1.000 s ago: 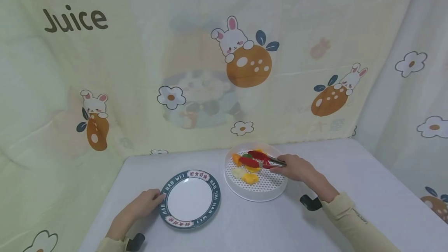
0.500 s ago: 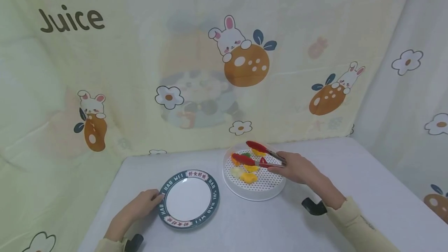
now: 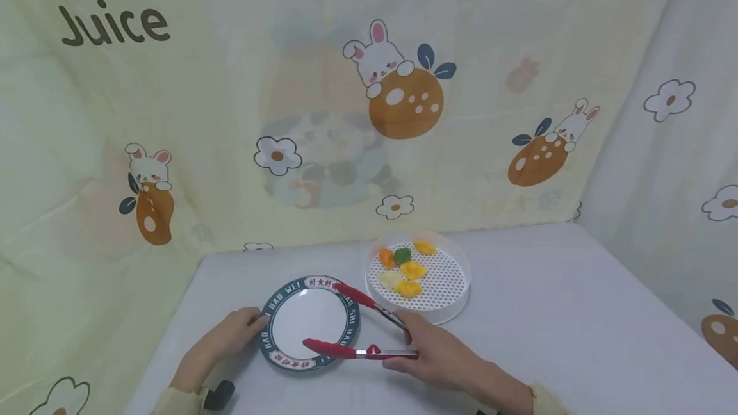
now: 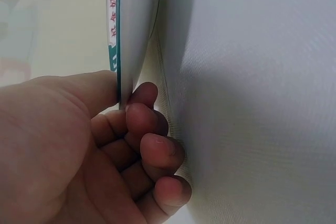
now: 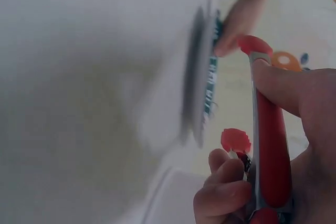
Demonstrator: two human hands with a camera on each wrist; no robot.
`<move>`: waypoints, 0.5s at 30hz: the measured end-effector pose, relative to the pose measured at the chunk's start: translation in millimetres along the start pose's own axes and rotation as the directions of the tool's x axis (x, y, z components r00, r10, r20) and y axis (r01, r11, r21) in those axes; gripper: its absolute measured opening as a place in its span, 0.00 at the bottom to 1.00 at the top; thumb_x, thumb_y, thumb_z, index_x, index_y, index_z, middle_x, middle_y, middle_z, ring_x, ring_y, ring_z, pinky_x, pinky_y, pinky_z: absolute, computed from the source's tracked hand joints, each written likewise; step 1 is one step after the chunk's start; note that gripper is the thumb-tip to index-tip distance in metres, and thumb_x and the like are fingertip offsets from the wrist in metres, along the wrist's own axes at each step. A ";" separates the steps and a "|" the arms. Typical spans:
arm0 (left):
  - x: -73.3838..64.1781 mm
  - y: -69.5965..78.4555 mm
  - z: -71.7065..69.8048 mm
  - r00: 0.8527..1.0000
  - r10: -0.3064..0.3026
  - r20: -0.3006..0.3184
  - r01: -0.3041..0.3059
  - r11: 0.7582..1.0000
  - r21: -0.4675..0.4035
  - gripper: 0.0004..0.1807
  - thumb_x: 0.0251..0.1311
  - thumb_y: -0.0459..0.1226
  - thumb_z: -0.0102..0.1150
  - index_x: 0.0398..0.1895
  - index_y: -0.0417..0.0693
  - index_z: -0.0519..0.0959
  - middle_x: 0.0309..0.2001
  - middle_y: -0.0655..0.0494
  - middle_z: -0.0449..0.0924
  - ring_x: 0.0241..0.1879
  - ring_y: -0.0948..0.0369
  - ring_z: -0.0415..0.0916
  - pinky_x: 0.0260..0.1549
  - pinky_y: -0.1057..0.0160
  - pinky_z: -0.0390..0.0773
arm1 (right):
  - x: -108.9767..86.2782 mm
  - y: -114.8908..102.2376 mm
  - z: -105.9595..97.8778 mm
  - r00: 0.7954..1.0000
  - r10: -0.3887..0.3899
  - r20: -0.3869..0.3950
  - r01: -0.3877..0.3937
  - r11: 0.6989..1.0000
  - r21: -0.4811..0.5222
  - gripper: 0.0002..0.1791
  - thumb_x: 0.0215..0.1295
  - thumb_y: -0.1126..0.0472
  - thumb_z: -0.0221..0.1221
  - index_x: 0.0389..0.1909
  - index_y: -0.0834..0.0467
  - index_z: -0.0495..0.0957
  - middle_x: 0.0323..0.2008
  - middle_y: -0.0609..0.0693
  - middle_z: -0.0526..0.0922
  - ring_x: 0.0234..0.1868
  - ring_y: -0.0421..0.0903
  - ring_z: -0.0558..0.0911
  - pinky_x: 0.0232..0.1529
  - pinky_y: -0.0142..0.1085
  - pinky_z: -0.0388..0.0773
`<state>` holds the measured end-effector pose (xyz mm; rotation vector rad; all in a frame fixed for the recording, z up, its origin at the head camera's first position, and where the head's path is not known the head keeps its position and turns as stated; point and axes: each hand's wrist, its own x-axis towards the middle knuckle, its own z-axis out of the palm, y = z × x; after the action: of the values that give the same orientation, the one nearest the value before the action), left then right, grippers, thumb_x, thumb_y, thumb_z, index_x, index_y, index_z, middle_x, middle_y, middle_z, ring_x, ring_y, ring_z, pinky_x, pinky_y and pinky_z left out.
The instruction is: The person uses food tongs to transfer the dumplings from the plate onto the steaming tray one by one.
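My left hand (image 3: 233, 335) pinches the left rim of a white plate (image 3: 294, 362) with a dark teal lettered border. In the left wrist view the thumb lies on the plate's top face and curled fingertips are at its underside. My right hand (image 3: 435, 348) grips red-tipped metal tongs (image 3: 334, 349) by the handles. Their arms are spread wide over the plate's right half, with nothing between the tips. Behind them, a round white perforated steamer tray (image 3: 446, 280) holds several small dumpling-like pieces: yellow ones (image 3: 412, 269), a pale one (image 3: 389, 279), an orange one (image 3: 386, 258) and a green one (image 3: 402, 256).
A white-covered table (image 3: 530, 300) carries everything. Behind it hangs a cream curtain (image 3: 219, 114) printed with rabbits, fruit and flowers, and another curtain (image 3: 663, 159) closes off the right side.
My right hand has carried the tongs left and toward me, from over the steamer tray to over the plate, and their tips have spread apart. The left hand stays on the plate's rim.
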<state>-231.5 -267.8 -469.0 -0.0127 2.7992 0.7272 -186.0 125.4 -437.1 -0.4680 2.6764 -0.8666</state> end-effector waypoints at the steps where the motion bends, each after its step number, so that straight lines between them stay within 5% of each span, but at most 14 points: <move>1: 0.6 0.6 0.3 1.000 0.002 0.000 -0.002 1.000 0.003 0.14 0.75 0.45 0.49 0.35 0.46 0.76 0.27 0.55 0.74 0.30 0.60 0.71 0.32 0.60 0.75 | -0.1 1.1 3.9 1.000 -0.006 0.006 0.006 1.000 -0.025 0.50 0.52 0.32 0.69 0.71 0.50 0.62 0.39 0.44 0.72 0.36 0.40 0.72 0.31 0.32 0.71; 9: -0.4 0.7 0.0 1.000 0.010 -0.001 -0.010 1.000 0.023 0.14 0.74 0.44 0.50 0.34 0.45 0.76 0.26 0.55 0.74 0.29 0.60 0.71 0.32 0.61 0.76 | 4.7 10.5 21.4 1.000 -0.026 -0.005 0.024 0.981 -0.191 0.52 0.50 0.28 0.67 0.71 0.52 0.65 0.60 0.50 0.74 0.52 0.46 0.72 0.52 0.46 0.81; 15: 0.0 -3.3 -0.3 1.000 0.009 -0.014 -0.008 1.000 0.030 0.14 0.74 0.45 0.51 0.32 0.46 0.75 0.26 0.55 0.73 0.28 0.60 0.70 0.30 0.61 0.73 | 5.5 8.2 22.6 1.000 0.008 0.022 -0.003 0.974 -0.228 0.54 0.49 0.25 0.65 0.72 0.51 0.65 0.65 0.54 0.71 0.54 0.49 0.72 0.54 0.52 0.80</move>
<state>-231.4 -270.8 -470.3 -0.0009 2.8251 0.6903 -184.5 118.0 -460.6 -0.5171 2.7678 -0.5495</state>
